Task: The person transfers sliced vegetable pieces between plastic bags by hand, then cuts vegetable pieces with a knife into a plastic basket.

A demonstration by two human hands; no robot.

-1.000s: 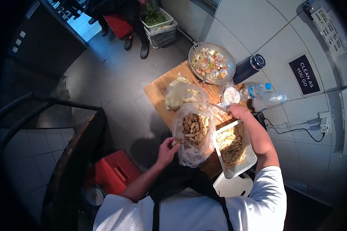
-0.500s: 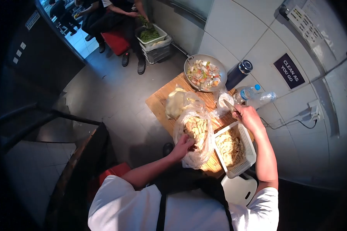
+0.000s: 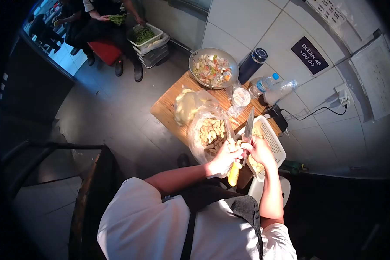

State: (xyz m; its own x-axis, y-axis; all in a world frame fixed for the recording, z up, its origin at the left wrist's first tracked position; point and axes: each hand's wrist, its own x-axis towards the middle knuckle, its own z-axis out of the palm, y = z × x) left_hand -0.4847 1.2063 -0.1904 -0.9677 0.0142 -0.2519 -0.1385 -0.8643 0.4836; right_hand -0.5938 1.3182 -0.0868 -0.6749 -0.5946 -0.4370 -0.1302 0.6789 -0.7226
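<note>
In my left hand (image 3: 224, 157), fingers closed, is a knobbly piece that looks like ginger (image 3: 234, 174), its yellow end poking out below. My right hand (image 3: 260, 151) grips a knife (image 3: 249, 125) with the blade pointing up and away, close against my left hand. Both hands meet over the gap between an open plastic bag (image 3: 196, 143) and a white perforated basket (image 3: 276, 141). Pale knobbly pieces (image 3: 212, 130) fill the bag. Similar pale pieces lie in the basket, partly hidden by my right hand and forearm.
A wooden table (image 3: 162, 108) carries a metal pan of scraps (image 3: 212, 67), a tied bag (image 3: 186, 106), a wrapped tub (image 3: 240, 97), a dark flask (image 3: 252, 65) and plastic bottles (image 3: 264, 84). A black box (image 3: 276, 116) has a cable running to a wall socket. Seated people handle greens (image 3: 144, 35) beyond.
My left hand has come up from the bag with a piece in it. The knife hand has moved down and inward to meet it, and the view has shifted.
</note>
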